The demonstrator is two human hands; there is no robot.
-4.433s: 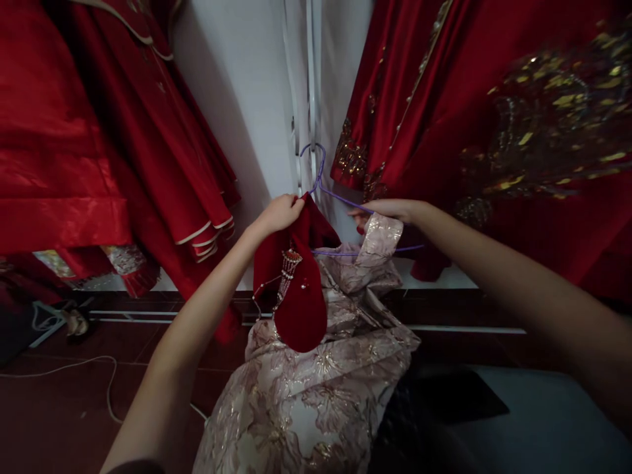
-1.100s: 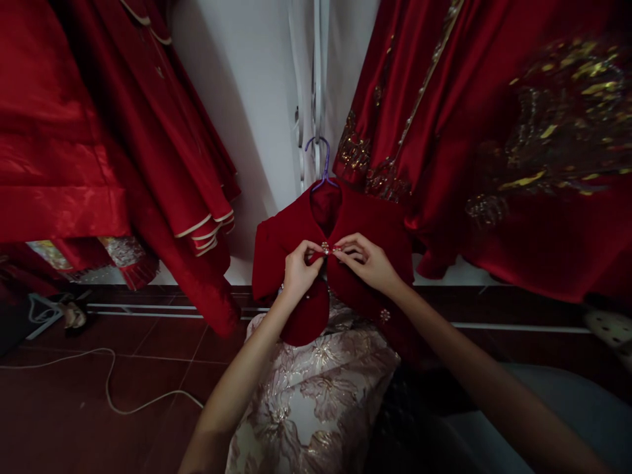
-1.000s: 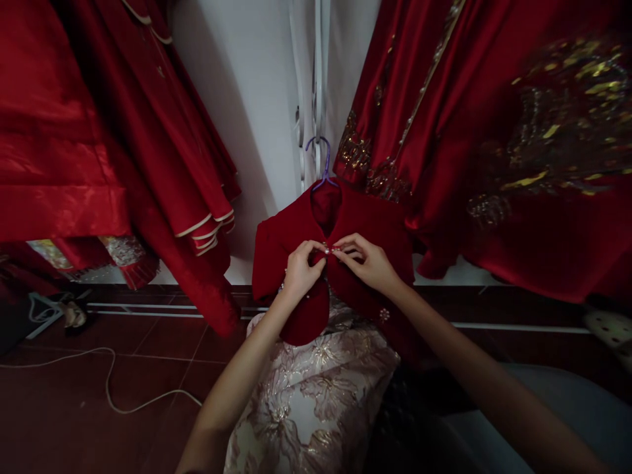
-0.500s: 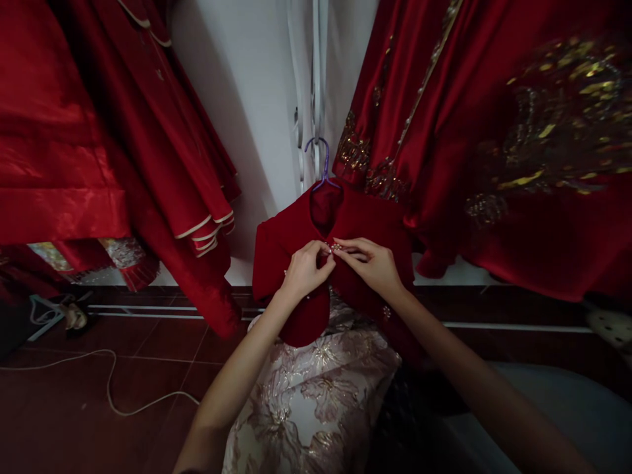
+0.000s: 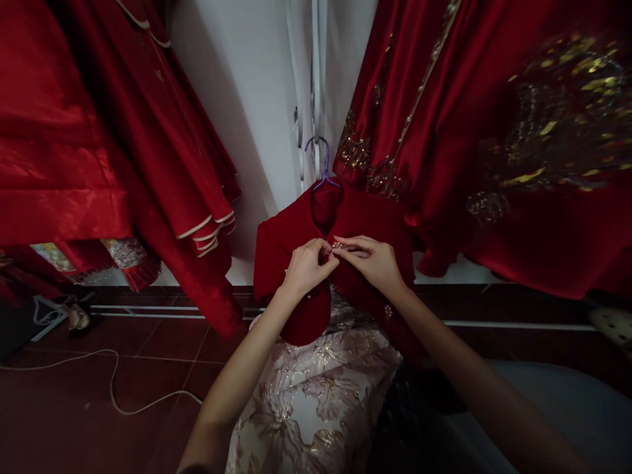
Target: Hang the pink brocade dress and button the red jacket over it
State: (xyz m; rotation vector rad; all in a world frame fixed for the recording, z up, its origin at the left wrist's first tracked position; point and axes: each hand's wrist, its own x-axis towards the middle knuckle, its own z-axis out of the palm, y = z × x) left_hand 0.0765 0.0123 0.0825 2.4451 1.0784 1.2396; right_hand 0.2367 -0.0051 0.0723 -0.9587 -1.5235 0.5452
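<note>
A short red jacket [image 5: 282, 238] hangs on a purple hanger [image 5: 326, 170] in front of me. My left hand [image 5: 309, 268] is closed in a pinch at the jacket's front edge, just below the neckline. Close beside it, my right hand [image 5: 371, 261] pinches a jewelled button [image 5: 338, 245] between thumb and fingers, and the fingertips of both hands nearly meet. Exactly how the cloth lies between the left fingertips is hidden. Under the jacket hangs a pale dress [image 5: 316, 395] with a shiny flower pattern.
Red garments [image 5: 162, 131] hang at the left, and red satin garments [image 5: 459, 164] with gold sequins at the right. A white rail [image 5: 518, 325] runs low behind the clothes. A thin cable [image 5: 116, 382] lies on the dark tiled floor.
Both hands stay at the jacket's front, with only slight finger movement around the button. The view has shifted very little.
</note>
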